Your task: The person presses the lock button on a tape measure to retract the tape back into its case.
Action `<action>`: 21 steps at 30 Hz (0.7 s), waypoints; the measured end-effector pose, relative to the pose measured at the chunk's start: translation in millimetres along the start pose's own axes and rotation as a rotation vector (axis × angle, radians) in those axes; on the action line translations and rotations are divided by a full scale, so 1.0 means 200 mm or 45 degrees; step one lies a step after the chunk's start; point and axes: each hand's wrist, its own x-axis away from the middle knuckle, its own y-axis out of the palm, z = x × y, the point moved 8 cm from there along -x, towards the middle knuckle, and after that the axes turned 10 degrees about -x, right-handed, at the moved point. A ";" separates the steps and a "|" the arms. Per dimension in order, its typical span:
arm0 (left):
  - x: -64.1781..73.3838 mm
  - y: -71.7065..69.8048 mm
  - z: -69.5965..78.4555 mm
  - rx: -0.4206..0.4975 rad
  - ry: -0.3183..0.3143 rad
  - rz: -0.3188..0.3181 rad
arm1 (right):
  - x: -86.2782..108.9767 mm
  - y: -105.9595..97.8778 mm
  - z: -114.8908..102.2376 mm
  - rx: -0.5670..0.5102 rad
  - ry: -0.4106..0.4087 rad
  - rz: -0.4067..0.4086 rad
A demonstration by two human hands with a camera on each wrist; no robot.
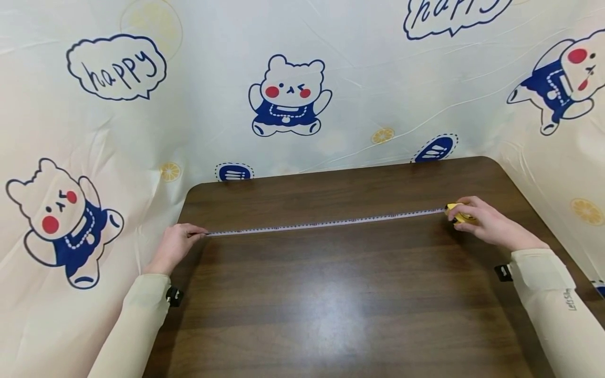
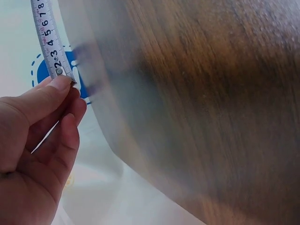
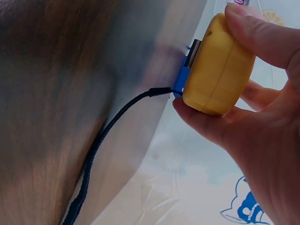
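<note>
A tape measure spans the space between both hands, its white blade (image 1: 326,224) pulled out long and nearly straight above the brown table. My left hand (image 1: 176,247) pinches the blade's metal end hook (image 2: 61,72) between thumb and fingertip, near the table's left side. Over the right side of the table, my right hand (image 1: 482,220) grips the yellow tape measure case (image 3: 218,65), thumb near the blade's mouth and fingers around the body. A dark wrist strap (image 3: 91,154) hangs from the case. In the left wrist view, low numbers show on the blade beside the thumb.
The wood-grain table (image 1: 302,294) has rounded far corners. Behind it and along both sides hangs a pale cloth (image 1: 208,105) printed with bears and "happy" bubbles. A small black device (image 1: 175,296) sits at the left wrist, another (image 1: 503,272) at the right.
</note>
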 end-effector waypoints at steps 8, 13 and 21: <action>-0.01 0.00 0.00 0.007 -0.007 -0.014 | 0.00 0.01 0.02 -0.033 0.015 -0.007; -0.01 -0.01 0.00 -0.001 0.016 0.019 | 0.01 0.00 0.03 -0.047 0.059 -0.011; -0.02 0.00 0.01 0.006 0.022 -0.007 | 0.00 0.00 0.03 -0.032 0.059 -0.012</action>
